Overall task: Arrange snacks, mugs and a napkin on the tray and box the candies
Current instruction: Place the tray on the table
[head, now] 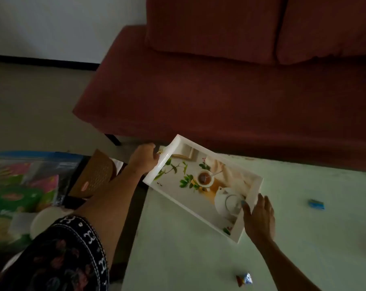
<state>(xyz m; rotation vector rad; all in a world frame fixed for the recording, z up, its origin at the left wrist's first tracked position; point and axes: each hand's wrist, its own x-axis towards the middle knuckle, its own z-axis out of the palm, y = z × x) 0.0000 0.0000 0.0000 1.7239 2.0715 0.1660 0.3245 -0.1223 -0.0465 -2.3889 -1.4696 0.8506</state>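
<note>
Head cam: tray (254, 191) lies diagonal – long axis far-left to near-right; left hand (143, 159) grips far end, right hand (259, 217) fingers straight on near end.

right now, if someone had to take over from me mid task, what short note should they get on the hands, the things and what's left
Left hand: grips the far short end of the white rectangular tray with a printed teapot picture.
Right hand: fingers straight, resting against the tray's near short end.
Tray: tilted, over the pale table, nothing on it.
Candies: a blue wrapped candy and an orange and silver wrapped candy lie loose on the table.
Brown patterned box and bright snack packets sit to the left.
Done: tray brought over.
Left: set it flat, load snacks, mugs, napkin; box the candies.
</note>
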